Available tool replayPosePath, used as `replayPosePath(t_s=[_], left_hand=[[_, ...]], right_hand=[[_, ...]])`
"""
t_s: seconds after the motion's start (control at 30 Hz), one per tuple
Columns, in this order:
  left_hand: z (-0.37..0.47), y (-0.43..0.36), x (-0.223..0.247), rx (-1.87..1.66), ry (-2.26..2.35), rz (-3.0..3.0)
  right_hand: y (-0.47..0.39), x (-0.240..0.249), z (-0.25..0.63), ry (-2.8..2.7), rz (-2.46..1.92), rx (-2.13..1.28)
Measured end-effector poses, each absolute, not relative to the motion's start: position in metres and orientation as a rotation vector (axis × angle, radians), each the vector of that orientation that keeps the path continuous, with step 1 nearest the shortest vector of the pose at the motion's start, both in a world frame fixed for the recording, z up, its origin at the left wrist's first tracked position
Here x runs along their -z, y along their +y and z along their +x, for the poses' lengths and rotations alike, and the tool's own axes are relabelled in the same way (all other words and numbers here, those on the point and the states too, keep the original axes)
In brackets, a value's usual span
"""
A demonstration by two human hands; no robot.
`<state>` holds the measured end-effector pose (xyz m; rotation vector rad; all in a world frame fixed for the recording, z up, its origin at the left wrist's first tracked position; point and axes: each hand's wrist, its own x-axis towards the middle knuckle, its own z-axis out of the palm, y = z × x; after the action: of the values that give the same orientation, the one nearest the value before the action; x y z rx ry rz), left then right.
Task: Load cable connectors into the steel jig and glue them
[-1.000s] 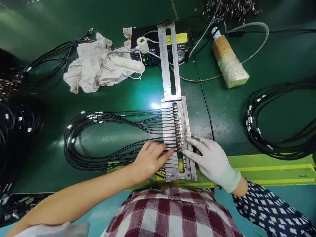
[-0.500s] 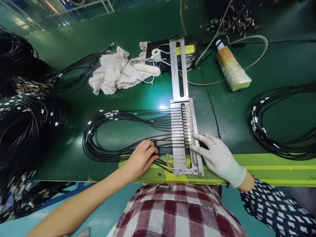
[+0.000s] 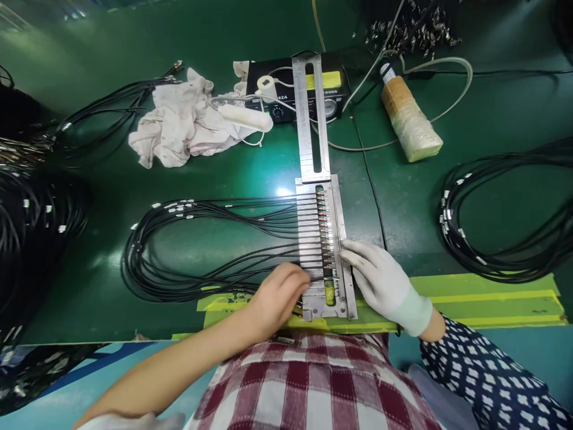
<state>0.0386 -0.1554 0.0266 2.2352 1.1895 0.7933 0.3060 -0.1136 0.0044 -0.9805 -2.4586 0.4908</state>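
A metal slotted fixture [image 3: 308, 242] lies in front of me, with several thin black cables [image 3: 215, 206] set across it side by side. Their connector ends line up along its slot, and their lengths loop off to the left. My bare left hand [image 3: 278, 298] is at the fixture's lower left edge, thumb and fingers pinched on one black cable that reaches toward the slot. In a white glove, my right hand [image 3: 380, 280] rests its outstretched fingertips on the fixture's right rail. A few more cable ends are partly hidden under my left hand.
Behind the fixture stand a black control box [image 3: 282, 98] and a crumpled cloth [image 3: 179, 122]. A wrapped bottle [image 3: 412, 119] lies at the back right. Coiled cables [image 3: 452, 221] lie right, and a cable bundle [image 3: 40, 221] left. Yellow-green tape [image 3: 483, 298] runs along the front edge.
My left hand has moved right, up to the fixture, bringing a cable end to the slot's lower part. My right hand stays on the rail. The whole view has shifted slightly.
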Motion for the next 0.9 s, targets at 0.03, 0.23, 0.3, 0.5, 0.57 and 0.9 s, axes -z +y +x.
replayPosePath(t_s=[0.03,0.23,0.3,0.5,0.57,0.9], left_hand=[[0.044,-0.154,-0.025,-0.763,1.139,2.258],[0.037,-0.147,-0.027,-0.626,1.106,2.212],[0.031,-0.147,-0.026,-0.629,1.087,2.258],[0.028,-0.144,-0.025,-0.510,1.012,2.433],[0.029,-0.141,-0.028,-0.506,0.991,2.481],[0.030,-0.133,-0.027,-0.570,0.916,2.571]], right_hand=[[-0.114,-0.005,0.306,-2.459,-0.986,-0.490],[-0.115,-0.005,0.306,-2.440,-1.037,-0.507],[-0.115,-0.005,0.306,-2.430,-1.048,-0.520],[-0.114,-0.005,0.306,-2.426,-1.067,-0.546],[-0.114,-0.005,0.306,-2.419,-1.076,-0.560],[-0.114,-0.005,0.305,-2.424,-1.072,-0.550]])
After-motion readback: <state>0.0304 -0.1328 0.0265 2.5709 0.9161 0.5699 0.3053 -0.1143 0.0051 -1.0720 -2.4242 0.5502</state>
